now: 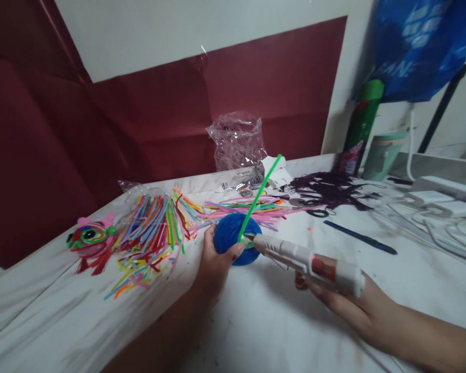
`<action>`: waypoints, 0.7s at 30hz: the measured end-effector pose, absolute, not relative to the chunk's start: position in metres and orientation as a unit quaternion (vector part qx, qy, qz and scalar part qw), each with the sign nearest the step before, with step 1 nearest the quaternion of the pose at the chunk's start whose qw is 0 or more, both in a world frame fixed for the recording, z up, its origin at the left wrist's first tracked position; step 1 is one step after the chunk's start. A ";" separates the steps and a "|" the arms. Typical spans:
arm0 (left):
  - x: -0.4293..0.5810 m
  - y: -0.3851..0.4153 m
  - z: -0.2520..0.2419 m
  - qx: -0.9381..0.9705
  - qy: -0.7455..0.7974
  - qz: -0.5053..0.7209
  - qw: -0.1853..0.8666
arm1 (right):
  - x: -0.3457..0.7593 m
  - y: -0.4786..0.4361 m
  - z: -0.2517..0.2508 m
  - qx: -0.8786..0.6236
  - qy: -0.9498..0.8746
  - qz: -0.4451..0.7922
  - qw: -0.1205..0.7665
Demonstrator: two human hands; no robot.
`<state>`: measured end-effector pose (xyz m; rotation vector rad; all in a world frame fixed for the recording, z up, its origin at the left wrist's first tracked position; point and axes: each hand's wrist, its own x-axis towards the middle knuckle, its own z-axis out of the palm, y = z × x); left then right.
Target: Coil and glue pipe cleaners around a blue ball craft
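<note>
A round blue ball, its surface wound in fine strands, is gripped by my left hand, with the thumb across its near face. From that face a green pipe cleaner slants up and to the right; its lower end is by my left thumb. My right hand is wrapped round a white hot glue gun with an orange-red patch on its side. The gun's nozzle points left and meets the ball's face beside the base of the green pipe cleaner. Whether glue is coming out cannot be seen.
Colourful pipe cleaners lie in bundles, with short cut pieces in front. A pink fish-like figure stands left. Behind are a clear plastic bag and purple strands. Right are a dark blue strip, white cables and a cup.
</note>
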<state>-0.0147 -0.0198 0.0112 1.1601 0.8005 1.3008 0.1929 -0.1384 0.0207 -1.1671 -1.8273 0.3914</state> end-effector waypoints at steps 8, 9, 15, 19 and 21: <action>-0.018 -0.020 0.022 0.451 0.337 0.580 0.589 | 0.193 -0.141 0.032 -0.473 -0.747 0.155 0.440; -0.018 -0.019 0.022 0.446 0.338 0.583 0.588 | 0.193 -0.141 0.033 -0.477 -0.748 0.157 0.435; -0.022 -0.016 0.022 0.447 0.343 0.580 0.589 | 0.209 -0.123 0.028 -0.507 -0.710 0.083 0.482; -0.023 -0.016 0.025 0.435 0.343 0.588 0.590 | 0.214 -0.105 0.022 -0.536 -0.760 0.019 0.367; -0.025 -0.015 0.028 0.428 0.341 0.601 0.582 | 0.211 -0.102 0.019 -0.546 -0.789 -0.022 0.280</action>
